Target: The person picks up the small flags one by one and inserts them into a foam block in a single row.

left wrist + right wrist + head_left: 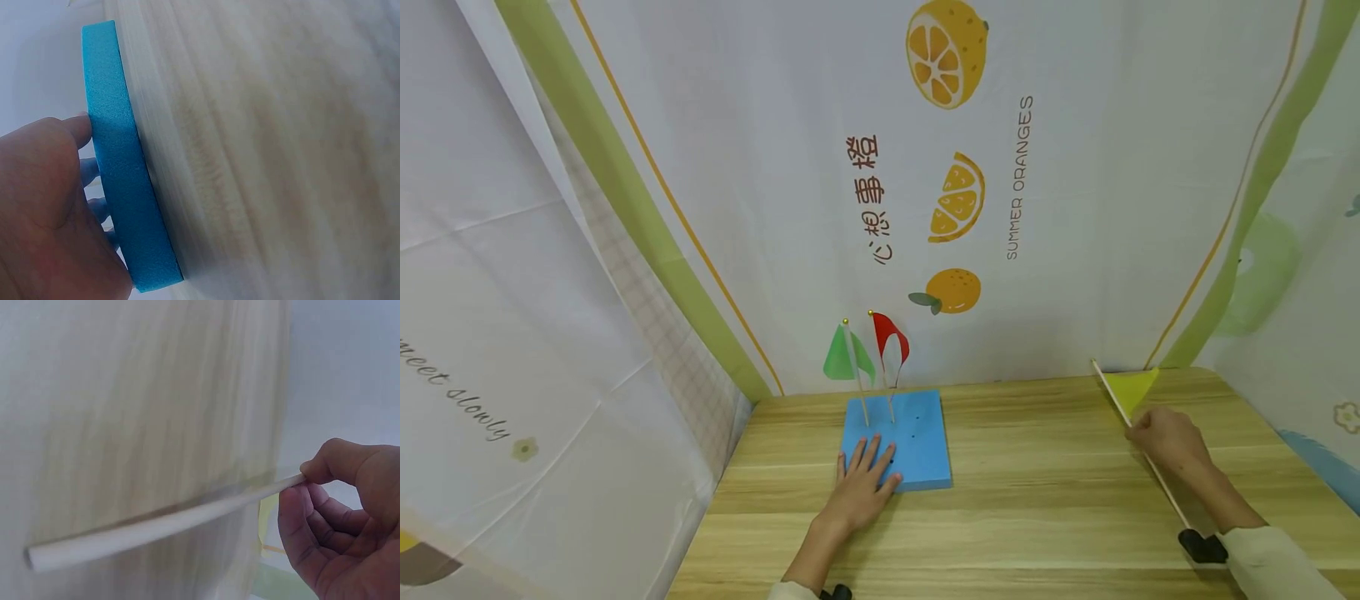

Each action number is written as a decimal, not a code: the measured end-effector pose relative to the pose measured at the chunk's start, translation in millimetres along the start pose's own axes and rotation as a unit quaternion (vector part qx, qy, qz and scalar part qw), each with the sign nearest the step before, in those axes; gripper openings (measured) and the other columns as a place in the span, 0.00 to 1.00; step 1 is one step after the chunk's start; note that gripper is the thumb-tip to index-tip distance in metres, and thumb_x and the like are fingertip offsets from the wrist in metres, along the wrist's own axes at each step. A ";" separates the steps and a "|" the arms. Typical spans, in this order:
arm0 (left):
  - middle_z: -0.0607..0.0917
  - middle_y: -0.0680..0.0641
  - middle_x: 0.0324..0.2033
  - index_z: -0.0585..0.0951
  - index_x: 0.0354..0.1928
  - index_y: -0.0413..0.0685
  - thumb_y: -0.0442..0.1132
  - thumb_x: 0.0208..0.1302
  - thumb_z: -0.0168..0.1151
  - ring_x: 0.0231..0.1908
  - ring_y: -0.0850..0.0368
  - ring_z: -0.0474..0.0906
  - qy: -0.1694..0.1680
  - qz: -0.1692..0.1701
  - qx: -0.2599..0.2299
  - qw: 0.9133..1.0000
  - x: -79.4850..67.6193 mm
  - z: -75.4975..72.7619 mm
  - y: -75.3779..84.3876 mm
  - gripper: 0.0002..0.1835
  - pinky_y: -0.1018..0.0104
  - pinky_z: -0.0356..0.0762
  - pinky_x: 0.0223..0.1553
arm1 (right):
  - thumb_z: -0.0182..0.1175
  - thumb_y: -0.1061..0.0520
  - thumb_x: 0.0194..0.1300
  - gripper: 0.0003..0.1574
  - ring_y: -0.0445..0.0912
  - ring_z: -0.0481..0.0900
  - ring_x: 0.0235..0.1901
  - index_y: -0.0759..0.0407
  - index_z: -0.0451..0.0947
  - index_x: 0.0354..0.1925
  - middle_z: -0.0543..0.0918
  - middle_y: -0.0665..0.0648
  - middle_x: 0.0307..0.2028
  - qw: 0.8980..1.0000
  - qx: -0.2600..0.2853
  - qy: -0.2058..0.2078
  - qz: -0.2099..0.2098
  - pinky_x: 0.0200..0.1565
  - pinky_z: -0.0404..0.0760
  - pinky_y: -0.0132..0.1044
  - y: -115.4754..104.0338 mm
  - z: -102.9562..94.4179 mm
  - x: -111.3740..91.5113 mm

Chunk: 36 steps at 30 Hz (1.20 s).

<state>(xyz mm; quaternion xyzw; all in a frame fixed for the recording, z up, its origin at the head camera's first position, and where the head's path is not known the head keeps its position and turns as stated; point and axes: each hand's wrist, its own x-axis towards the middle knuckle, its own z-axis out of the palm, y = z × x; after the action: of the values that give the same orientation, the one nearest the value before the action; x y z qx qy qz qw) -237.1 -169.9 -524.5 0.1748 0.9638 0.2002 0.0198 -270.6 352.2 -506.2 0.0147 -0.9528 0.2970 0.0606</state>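
Right grip [1172,437] on 1 of 3 flags [1129,388]

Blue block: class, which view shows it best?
The head view: most of the block shows from above, left hand on top. The left wrist view shows mainly one narrow side; the right wrist view, none of it.

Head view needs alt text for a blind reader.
A person's right hand pinches a yellow flag by its stick at a woodgrain table; the left hand rests on a blue block holding a green flag and a red flag. A fruit print cloth hangs behind.
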 end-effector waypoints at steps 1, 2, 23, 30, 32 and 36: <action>0.54 0.36 0.85 0.63 0.83 0.49 0.59 0.85 0.47 0.84 0.30 0.45 0.001 0.001 0.001 1.000 0.2 0.2 -0.1 0.35 0.21 0.37 0.78 | 0.61 0.56 0.69 0.25 0.42 0.62 0.18 0.52 0.69 0.14 0.65 0.44 0.14 1.000 0.004 0.001 0.000 0.22 0.63 0.35 -1.5 -1.0 0.4; 0.54 0.36 0.85 0.63 0.83 0.48 0.59 0.85 0.47 0.84 0.30 0.45 0.001 0.001 0.001 1.000 0.3 0.4 -0.2 0.35 0.20 0.37 0.78 | 0.61 0.56 0.69 0.23 0.42 0.63 0.18 0.54 0.73 0.16 0.67 0.45 0.15 1.000 0.006 0.001 0.002 0.22 0.63 0.35 -3.0 -1.9 0.8; 0.54 0.37 0.85 0.62 0.84 0.49 0.60 0.85 0.46 0.85 0.31 0.44 0.000 -0.002 0.001 1.000 0.9 3.0 -2.6 0.36 0.21 0.37 0.79 | 0.61 0.57 0.73 0.18 0.46 0.84 0.23 0.74 0.85 0.40 0.89 0.62 0.27 0.999 0.051 0.011 -0.010 0.23 0.79 0.40 -38.6 -11.9 6.4; 0.54 0.37 0.85 0.63 0.84 0.49 0.60 0.85 0.47 0.84 0.31 0.45 0.001 -0.002 0.003 1.000 0.9 3.3 -2.3 0.36 0.21 0.37 0.78 | 0.62 0.58 0.74 0.15 0.51 0.86 0.25 0.72 0.83 0.39 0.88 0.60 0.26 0.998 0.052 0.032 -0.024 0.22 0.77 0.37 -47.2 -12.7 6.4; 0.54 0.37 0.85 0.63 0.84 0.49 0.60 0.85 0.47 0.84 0.31 0.45 0.000 -0.003 0.005 1.000 1.0 3.5 -2.5 0.36 0.21 0.37 0.78 | 0.62 0.58 0.74 0.15 0.51 0.87 0.25 0.72 0.83 0.40 0.89 0.61 0.27 0.998 0.054 0.038 -0.026 0.22 0.77 0.37 -50.0 -13.6 6.7; 0.54 0.37 0.85 0.63 0.84 0.49 0.60 0.84 0.47 0.84 0.31 0.45 0.001 -0.003 0.003 1.000 1.3 3.0 -2.4 0.36 0.21 0.37 0.78 | 0.62 0.58 0.74 0.14 0.50 0.88 0.25 0.72 0.83 0.40 0.89 0.63 0.29 0.997 0.054 0.053 -0.031 0.22 0.78 0.36 -55.7 -14.9 7.8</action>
<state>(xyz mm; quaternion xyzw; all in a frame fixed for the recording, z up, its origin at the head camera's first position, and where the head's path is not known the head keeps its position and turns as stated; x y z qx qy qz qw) -238.8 -170.4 -528.1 0.1720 0.9649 0.1974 0.0191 -273.2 314.9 -461.6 0.0319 -0.9301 0.3460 0.1196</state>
